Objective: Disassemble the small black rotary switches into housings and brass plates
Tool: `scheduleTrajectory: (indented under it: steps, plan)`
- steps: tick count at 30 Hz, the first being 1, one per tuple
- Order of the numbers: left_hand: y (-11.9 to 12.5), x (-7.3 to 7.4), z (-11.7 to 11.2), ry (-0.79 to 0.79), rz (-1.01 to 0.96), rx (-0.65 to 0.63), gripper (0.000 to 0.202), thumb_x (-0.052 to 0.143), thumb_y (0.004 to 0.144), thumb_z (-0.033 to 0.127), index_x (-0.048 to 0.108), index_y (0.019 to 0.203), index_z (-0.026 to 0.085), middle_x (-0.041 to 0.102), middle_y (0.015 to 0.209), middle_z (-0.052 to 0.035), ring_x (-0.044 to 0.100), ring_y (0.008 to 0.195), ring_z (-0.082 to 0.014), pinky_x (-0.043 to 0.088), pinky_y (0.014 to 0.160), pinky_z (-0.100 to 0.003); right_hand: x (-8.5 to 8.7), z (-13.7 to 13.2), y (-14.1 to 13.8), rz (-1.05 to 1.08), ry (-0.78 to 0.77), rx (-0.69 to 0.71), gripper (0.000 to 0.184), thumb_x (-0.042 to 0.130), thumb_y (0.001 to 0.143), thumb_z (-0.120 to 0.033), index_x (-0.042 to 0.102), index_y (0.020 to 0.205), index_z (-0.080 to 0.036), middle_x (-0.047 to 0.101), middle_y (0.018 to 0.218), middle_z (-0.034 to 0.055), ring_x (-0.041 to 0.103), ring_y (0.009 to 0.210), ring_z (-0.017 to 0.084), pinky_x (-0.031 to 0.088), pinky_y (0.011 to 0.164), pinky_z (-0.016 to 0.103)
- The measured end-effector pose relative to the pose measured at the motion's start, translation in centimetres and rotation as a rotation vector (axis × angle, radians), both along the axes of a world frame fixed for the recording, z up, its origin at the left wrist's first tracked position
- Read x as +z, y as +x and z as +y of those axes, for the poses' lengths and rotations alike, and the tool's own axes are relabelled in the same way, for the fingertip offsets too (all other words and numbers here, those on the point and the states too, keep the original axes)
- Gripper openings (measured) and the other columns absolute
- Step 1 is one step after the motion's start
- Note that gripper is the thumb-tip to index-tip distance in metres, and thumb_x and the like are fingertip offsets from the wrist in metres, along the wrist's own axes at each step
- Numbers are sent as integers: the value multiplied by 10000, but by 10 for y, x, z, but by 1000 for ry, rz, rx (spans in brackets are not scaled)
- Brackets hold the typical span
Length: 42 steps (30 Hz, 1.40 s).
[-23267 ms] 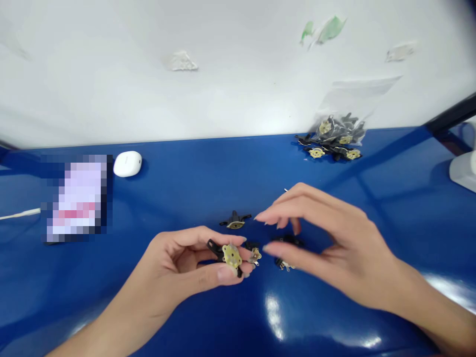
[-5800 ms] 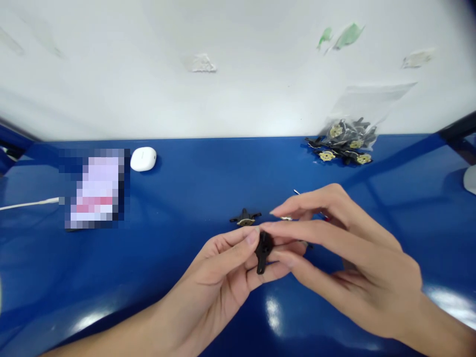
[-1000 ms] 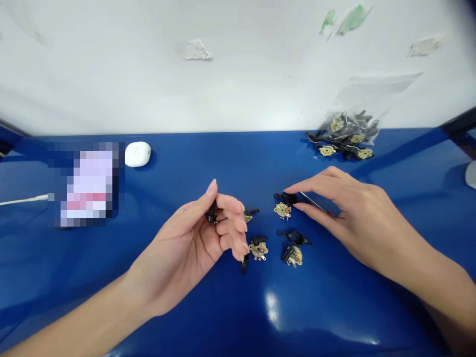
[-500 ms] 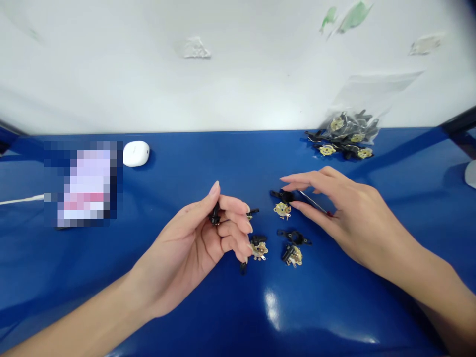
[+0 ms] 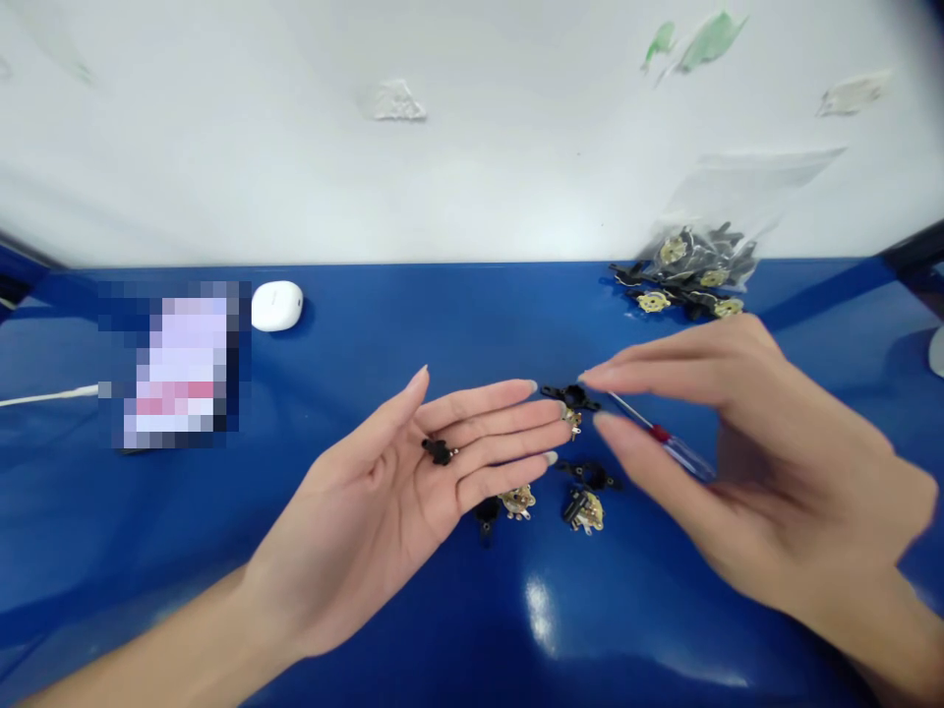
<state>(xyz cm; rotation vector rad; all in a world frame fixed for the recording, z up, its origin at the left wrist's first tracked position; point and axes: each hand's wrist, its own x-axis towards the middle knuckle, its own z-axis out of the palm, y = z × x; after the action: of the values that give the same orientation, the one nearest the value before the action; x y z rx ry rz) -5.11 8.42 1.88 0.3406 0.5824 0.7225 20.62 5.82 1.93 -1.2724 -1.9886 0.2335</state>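
My left hand [image 5: 383,501] lies palm up with its fingers stretched out flat, and a small black part [image 5: 439,451] rests loose on them. My right hand [image 5: 752,442] hovers to the right, forefinger and thumb apart, holding nothing. Beneath it a small screwdriver [image 5: 660,435] with a red and clear handle lies on the blue table [image 5: 369,334]. Between the hands sit small black-and-brass parts: one by my right fingertips [image 5: 571,398], one below my left fingers [image 5: 518,501], a third [image 5: 585,509], and a bare black bracket [image 5: 590,475].
A clear bag [image 5: 700,270] with several more black-and-brass parts spilling out leans against the white wall at the back right. A white oval case [image 5: 276,305], a blurred-out flat object [image 5: 177,364] and a white cable [image 5: 44,396] lie at the left.
My left hand has uncurled from a pinch, so the black part now lies on its open fingers. My right hand has lifted off the part near the screwdriver and drawn back towards me.
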Motion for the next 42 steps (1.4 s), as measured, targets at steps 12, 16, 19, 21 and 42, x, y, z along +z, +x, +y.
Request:
scheduleTrajectory:
  steps: [12, 16, 19, 21, 42]
  plan:
    - [9, -7, -24, -12, -82, -196, 705, 273, 1273, 508, 851, 1390, 123, 837, 1435, -174, 764, 1386, -247, 564, 1217, -312, -26, -27, -44, -33, -36, 167, 336, 616, 1165, -250, 777, 1379, -453, 892, 1257, -98, 772, 1019, 288, 563, 874, 548]
    - [10, -5, -22, 28, -90, -163, 718, 250, 1283, 468, 881, 1312, 126, 869, 1269, -161, 819, 1183, -219, 635, 1087, -288, -19, -19, -38, -4, 26, 252, 226, 683, 1121, -148, 815, 1198, -315, 898, 1253, -26, 747, 969, 245, 526, 849, 503]
    - [9, -7, -19, 41, -81, -132, 648, 313, 1284, 385, 898, 1244, 111, 877, 1214, -157, 833, 1095, -204, 670, 1042, -289, -9, -13, -30, 86, -80, 281, 181, 715, 1115, -135, 788, 1165, -294, 888, 1197, -19, 717, 993, 223, 510, 910, 487]
    - [8, -9, -18, 71, -60, -126, 537, 414, 1266, 340, 894, 1266, 99, 885, 1233, -166, 846, 1122, -222, 683, 1060, -315, -6, -11, -24, 165, -183, 266, 179, 737, 1109, -168, 785, 1187, -321, 870, 1142, -22, 703, 1004, 235, 511, 927, 492]
    - [6, -12, -10, 125, 213, -127, 277, 726, 1167, 313, 920, 1062, 147, 946, 1013, -119, 928, 943, -218, 747, 886, -255, 1, -5, -8, 567, -451, 208, 100, 927, 973, -307, 892, 1042, -370, 804, 896, -38, 700, 850, 189, 598, 776, 345]
